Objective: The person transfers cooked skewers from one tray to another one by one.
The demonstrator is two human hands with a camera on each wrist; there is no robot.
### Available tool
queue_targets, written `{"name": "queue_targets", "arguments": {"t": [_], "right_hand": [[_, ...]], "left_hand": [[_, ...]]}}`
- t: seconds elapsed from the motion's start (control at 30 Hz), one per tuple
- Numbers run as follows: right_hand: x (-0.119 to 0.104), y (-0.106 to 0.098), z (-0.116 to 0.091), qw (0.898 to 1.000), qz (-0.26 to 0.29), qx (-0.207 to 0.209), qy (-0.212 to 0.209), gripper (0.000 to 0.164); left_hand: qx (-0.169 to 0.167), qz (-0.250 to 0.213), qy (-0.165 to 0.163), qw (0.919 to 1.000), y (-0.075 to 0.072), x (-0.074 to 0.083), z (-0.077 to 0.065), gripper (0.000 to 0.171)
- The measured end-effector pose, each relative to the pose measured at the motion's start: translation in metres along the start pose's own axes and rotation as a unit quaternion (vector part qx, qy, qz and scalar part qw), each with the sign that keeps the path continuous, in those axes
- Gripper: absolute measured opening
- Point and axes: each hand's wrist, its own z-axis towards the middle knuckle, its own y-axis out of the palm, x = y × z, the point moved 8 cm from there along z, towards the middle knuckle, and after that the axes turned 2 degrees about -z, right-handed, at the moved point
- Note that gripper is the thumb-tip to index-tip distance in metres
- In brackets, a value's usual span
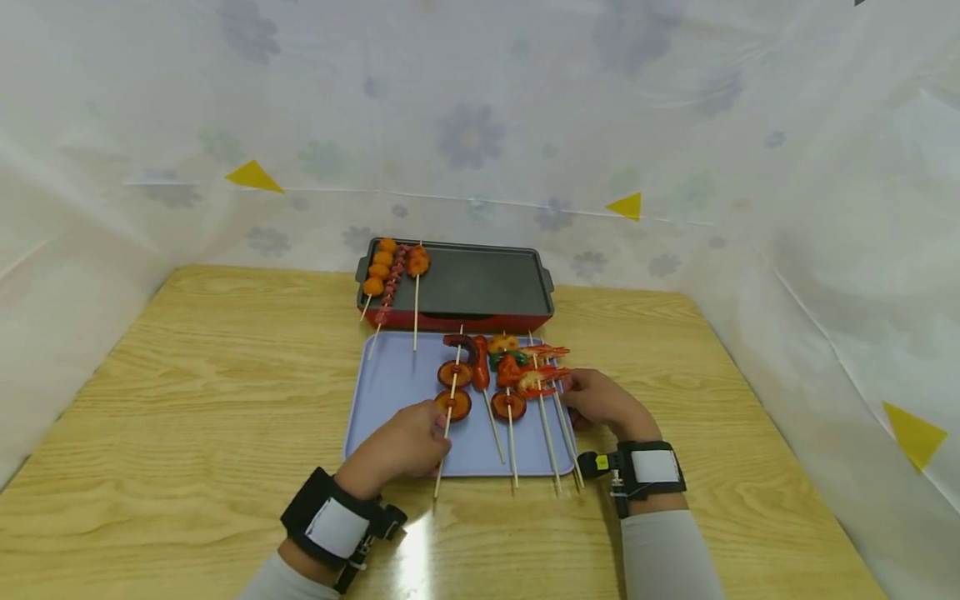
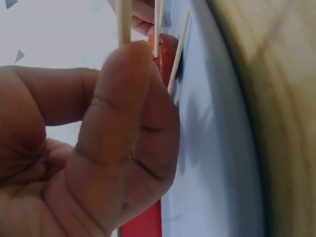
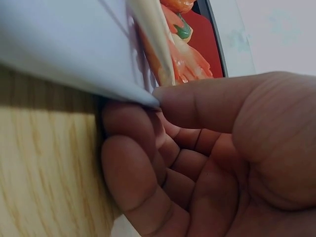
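Observation:
My left hand (image 1: 408, 437) pinches the wooden stick of a skewer (image 1: 453, 407) with two round brown mushroom-like slices and a dark curled tentacle-like piece at its top. In the left wrist view the stick (image 2: 124, 22) rises from between thumb and forefinger. My right hand (image 1: 606, 402) grips the right edge of the pale blue tray (image 1: 390, 383), thumb over the rim and fingers curled below it, as the right wrist view shows. On the tray lie a sausage skewer (image 1: 481, 367), a mixed vegetable skewer (image 1: 508, 407) and shrimp skewers (image 1: 531, 383), sticks pointing toward me.
Behind the tray stands a dark grill pan (image 1: 480, 279) with a red base. Along its left side lie an orange ball skewer (image 1: 380, 271), a thin reddish meat skewer (image 1: 391, 292) and a flat orange-brown skewer (image 1: 417, 262). A flowered sheet (image 1: 472, 137) encloses the wooden table (image 1: 210, 400).

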Motion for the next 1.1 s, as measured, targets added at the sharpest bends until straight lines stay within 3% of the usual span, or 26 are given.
{"name": "queue_targets", "arguments": {"t": [0.07,0.33,0.7,0.8,0.93,1.1], "right_hand": [[0.001,0.0,0.001,1.0,0.001,0.002,0.003,0.009],[0.0,-0.001,0.002,1.0,0.007,0.001,0.003,0.01],[0.0,-0.002,0.001,1.0,0.005,-0.001,-0.002,0.01],[-0.001,-0.002,0.0,1.0,0.003,-0.005,-0.009,0.011],[-0.001,-0.001,0.0,1.0,0.015,-0.012,-0.013,0.012],[-0.002,-0.001,-0.001,1.0,0.014,-0.011,-0.011,0.013]], "left_hand": [[-0.01,-0.012,-0.006,0.9999,0.002,0.0,0.0,0.011],[0.014,-0.053,-0.01,0.9985,0.001,-0.009,0.005,0.007],[0.019,-0.075,-0.024,0.9967,0.003,-0.017,0.014,0.007],[0.018,-0.053,-0.024,0.9981,0.001,-0.016,0.014,0.008],[0.042,0.014,-0.012,0.999,-0.006,-0.015,0.012,0.014],[0.111,0.082,0.052,0.9891,-0.023,-0.002,0.008,0.013]]}}
